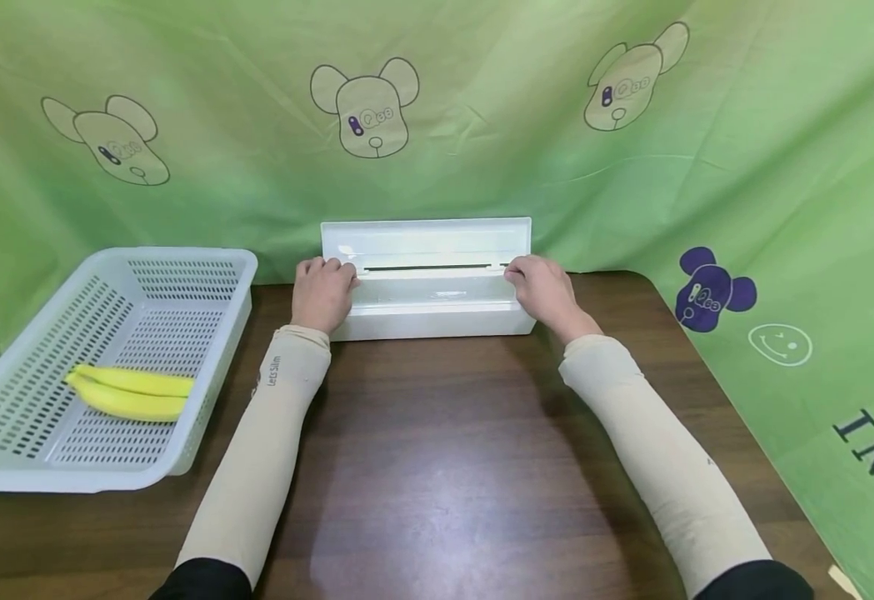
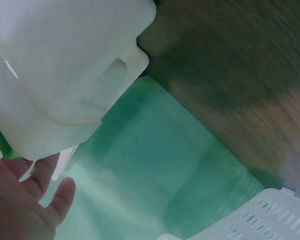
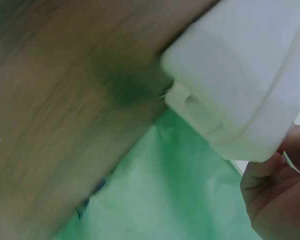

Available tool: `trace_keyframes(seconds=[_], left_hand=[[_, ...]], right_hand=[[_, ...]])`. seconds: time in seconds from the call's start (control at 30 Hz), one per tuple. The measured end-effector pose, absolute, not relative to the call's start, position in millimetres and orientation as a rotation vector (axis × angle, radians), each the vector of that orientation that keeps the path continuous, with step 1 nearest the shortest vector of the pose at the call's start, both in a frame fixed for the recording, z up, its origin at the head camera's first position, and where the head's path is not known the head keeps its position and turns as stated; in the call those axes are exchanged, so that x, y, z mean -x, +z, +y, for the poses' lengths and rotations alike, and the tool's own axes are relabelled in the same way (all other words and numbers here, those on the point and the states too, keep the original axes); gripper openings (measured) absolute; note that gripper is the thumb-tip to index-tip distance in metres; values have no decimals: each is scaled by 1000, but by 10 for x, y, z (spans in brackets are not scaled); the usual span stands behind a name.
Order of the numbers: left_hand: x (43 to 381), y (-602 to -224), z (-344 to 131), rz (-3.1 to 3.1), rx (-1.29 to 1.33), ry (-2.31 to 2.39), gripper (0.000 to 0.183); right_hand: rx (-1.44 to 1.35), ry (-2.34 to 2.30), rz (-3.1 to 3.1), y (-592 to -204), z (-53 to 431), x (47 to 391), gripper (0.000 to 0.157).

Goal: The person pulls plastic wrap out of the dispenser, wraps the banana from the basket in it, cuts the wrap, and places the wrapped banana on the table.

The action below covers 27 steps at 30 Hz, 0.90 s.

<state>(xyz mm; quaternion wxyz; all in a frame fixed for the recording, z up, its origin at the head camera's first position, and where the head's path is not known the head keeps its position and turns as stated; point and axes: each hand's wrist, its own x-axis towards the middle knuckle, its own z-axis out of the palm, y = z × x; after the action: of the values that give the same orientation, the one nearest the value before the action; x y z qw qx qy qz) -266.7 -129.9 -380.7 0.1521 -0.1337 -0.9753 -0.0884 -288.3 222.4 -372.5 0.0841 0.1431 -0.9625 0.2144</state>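
A long white lidded box [image 1: 437,323] lies across the far side of the table, its lid [image 1: 425,235] raised at the back. At the box's left end, my left hand [image 1: 322,293] grips the upper edge with curled fingers. My right hand [image 1: 545,287] holds the right end in the same way, near the hinge line. The left wrist view shows the box's rounded end [image 2: 65,60] and the left fingers behind its upper edge. In the right wrist view the opposite end [image 3: 229,75] appears, with the right fingers [image 3: 269,172] bent at its corner.
A white perforated basket [image 1: 215,392] stands at the left with yellow bananas [image 1: 132,406] in it. Brown wooden table [image 1: 437,467] stretches in front of the box. Just behind hangs a green printed cloth [image 1: 481,167], which also drapes down the right side.
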Motion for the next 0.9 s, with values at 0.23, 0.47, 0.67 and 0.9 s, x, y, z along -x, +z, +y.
trace_keyframes(seconds=[0.23, 0.47, 0.67, 0.9], left_hand=[[2669, -3775, -1275, -2818, 392, -384, 18], [2673, -3738, -1285, -2837, 431, -483, 16], [2669, -3710, -1331, -2890, 429, -563, 16], [2668, -3704, -1339, -2919, 450, -650, 19]], right_hand=[[-392, 802, -2869, -3682, 2156, 2937, 20], [-327, 944, -2835, -3653, 2133, 2934, 18], [-437, 898, -2890, -3660, 2104, 2928, 26], [-586, 709, -2859, -3720, 2078, 2899, 23]])
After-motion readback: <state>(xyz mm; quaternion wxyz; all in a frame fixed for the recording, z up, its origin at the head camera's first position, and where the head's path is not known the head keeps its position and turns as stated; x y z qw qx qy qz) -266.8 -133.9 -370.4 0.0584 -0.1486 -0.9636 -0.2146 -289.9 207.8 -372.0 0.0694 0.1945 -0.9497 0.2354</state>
